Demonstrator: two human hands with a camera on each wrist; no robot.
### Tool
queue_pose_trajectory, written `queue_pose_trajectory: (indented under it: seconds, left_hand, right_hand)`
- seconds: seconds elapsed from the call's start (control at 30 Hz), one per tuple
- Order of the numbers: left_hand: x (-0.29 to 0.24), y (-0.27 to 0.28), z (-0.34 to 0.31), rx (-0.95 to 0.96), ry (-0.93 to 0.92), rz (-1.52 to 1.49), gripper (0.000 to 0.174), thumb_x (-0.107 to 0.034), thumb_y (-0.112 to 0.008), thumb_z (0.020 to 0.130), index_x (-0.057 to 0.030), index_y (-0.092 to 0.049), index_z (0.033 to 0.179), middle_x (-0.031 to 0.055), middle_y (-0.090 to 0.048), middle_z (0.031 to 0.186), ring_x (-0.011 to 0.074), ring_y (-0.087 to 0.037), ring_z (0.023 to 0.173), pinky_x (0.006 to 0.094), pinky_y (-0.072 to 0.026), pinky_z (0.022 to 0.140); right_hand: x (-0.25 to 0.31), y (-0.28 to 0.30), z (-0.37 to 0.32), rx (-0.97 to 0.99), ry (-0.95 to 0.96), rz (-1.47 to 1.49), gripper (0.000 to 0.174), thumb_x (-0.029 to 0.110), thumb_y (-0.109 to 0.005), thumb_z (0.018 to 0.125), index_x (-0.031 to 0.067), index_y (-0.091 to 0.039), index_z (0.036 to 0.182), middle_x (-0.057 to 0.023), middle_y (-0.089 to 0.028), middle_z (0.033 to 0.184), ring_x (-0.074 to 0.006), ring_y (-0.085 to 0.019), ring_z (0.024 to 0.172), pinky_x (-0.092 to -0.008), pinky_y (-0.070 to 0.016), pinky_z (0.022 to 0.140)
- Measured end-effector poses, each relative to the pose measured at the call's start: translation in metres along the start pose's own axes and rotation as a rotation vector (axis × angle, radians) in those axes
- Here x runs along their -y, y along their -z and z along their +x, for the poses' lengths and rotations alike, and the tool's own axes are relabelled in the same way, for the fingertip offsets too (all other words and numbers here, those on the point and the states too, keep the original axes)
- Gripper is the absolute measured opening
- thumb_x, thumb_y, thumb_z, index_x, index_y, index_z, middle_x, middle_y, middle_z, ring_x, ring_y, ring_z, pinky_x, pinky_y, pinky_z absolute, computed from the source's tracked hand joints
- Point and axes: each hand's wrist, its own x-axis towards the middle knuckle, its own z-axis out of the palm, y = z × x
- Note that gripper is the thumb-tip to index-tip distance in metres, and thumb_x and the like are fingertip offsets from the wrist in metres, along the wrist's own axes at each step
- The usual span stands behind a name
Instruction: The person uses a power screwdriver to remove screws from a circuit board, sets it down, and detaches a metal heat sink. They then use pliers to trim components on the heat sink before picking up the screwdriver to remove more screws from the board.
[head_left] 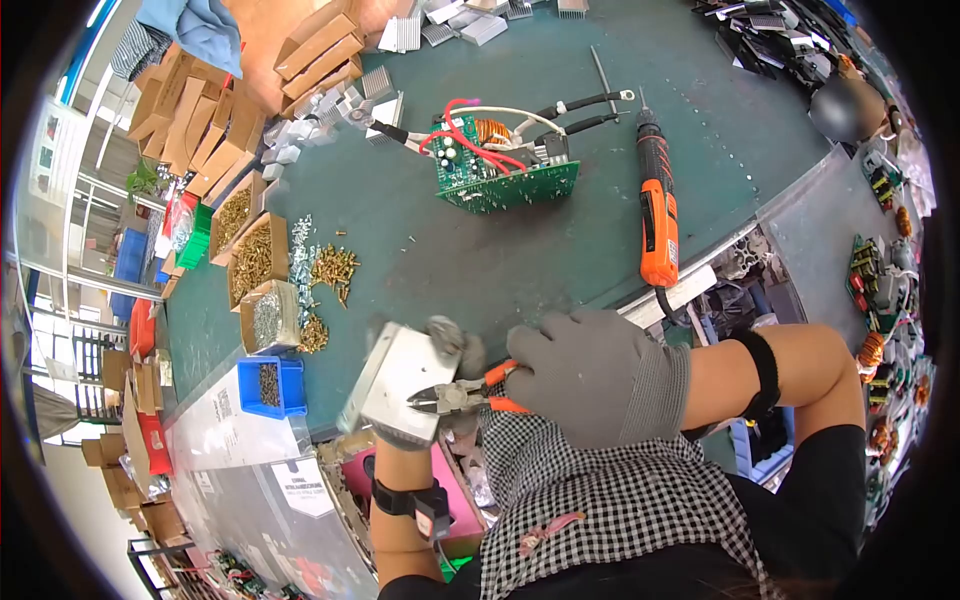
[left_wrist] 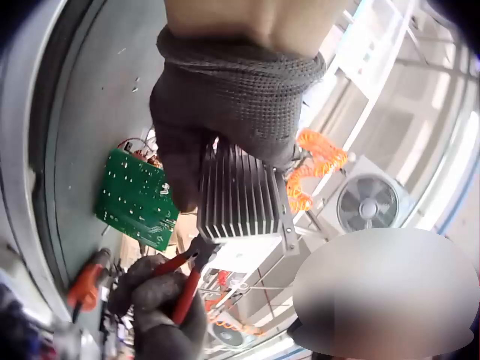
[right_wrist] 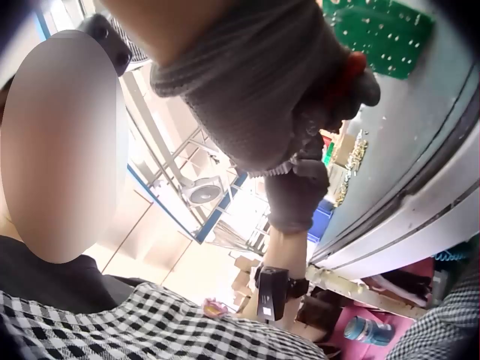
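Note:
My gloved left hand (head_left: 455, 350) grips a silvery metal heatsink (head_left: 393, 372) by its edges, above the front edge of the table. Its flat face is up in the head view; dark parallel fins of the heatsink (left_wrist: 238, 196) show in the left wrist view. With my gloved right hand (head_left: 590, 375) I hold red-handled pliers (head_left: 462, 397), their jaws pointing left and overlapping the flat face in the head view. In the right wrist view the right glove (right_wrist: 255, 90) hides most of the pliers.
A green circuit board (head_left: 510, 188) with coils and cables stands mid-table. An orange electric screwdriver (head_left: 659, 215) lies to its right. Boxes of brass screws (head_left: 255, 255) and a blue bin (head_left: 285, 405) are at the left. More heatsinks (head_left: 480, 28) lie at the back.

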Motion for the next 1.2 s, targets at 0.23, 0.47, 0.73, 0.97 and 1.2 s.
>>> queue_pose_trajectory:
  seconds: [0.23, 0.47, 0.73, 0.97, 1.2]
  left_hand:
    - [0.045, -0.007, 0.004, -0.373, -0.214, 0.173, 0.051, -0.046, -0.039, 0.091, -0.0026, -0.048, 0.116, 0.0082, -0.047, 0.091, 0.0162, -0.035, 0.067, 0.0291, -0.0283, 0.047]
    - [0.042, 0.033, -0.008, -0.547, -0.458, 0.507, 0.039, -0.031, -0.047, 0.094, -0.0041, -0.047, 0.122, 0.0137, -0.058, 0.111, 0.0242, -0.059, 0.095, 0.0371, -0.0496, 0.075]
    - [0.044, -0.015, 0.026, -0.691, -0.653, 0.951, 0.052, -0.045, -0.054, 0.092, -0.0066, -0.046, 0.126, 0.0104, -0.055, 0.120, 0.0260, -0.056, 0.110, 0.0438, -0.0499, 0.088]
    - [0.033, -0.029, 0.014, -0.612, -0.132, 0.026, 0.067, -0.068, -0.052, 0.083, -0.0096, -0.051, 0.116, 0.0076, -0.051, 0.079, 0.0168, -0.042, 0.054, 0.0327, -0.0371, 0.049]
    - [0.044, -0.043, 0.015, -0.781, -0.404, 1.004, 0.081, -0.062, -0.065, 0.077, 0.0001, -0.043, 0.125, 0.0120, -0.055, 0.104, 0.0213, -0.058, 0.086, 0.0369, -0.0501, 0.069]
  right_hand:
    - [-0.020, -0.006, 0.016, -0.065, -0.080, 0.061, 0.031, 0.021, -0.066, 0.074, 0.0037, -0.064, 0.100, -0.0117, -0.057, 0.100, -0.0263, -0.061, 0.089, -0.0393, -0.0524, 0.070]
    - [-0.016, -0.005, 0.015, -0.022, -0.075, 0.056, 0.034, 0.017, -0.064, 0.073, 0.0027, -0.061, 0.104, -0.0138, -0.056, 0.099, -0.0279, -0.062, 0.086, -0.0399, -0.0525, 0.070]
    - [-0.027, -0.008, 0.025, -0.095, -0.267, 0.225, 0.036, 0.017, -0.064, 0.071, 0.0041, -0.061, 0.104, -0.0145, -0.056, 0.098, -0.0271, -0.062, 0.085, -0.0411, -0.0521, 0.070]
    - [-0.060, -0.022, 0.025, -0.096, -0.136, -0.259, 0.031, 0.018, -0.065, 0.071, 0.0045, -0.063, 0.099, -0.0127, -0.055, 0.094, -0.0244, -0.061, 0.083, -0.0393, -0.0516, 0.069]
    - [-0.046, -0.007, 0.023, 0.025, -0.356, 0.066, 0.036, 0.013, -0.062, 0.070, 0.0018, -0.060, 0.104, -0.0144, -0.055, 0.099, -0.0303, -0.062, 0.088, -0.0415, -0.0524, 0.072]
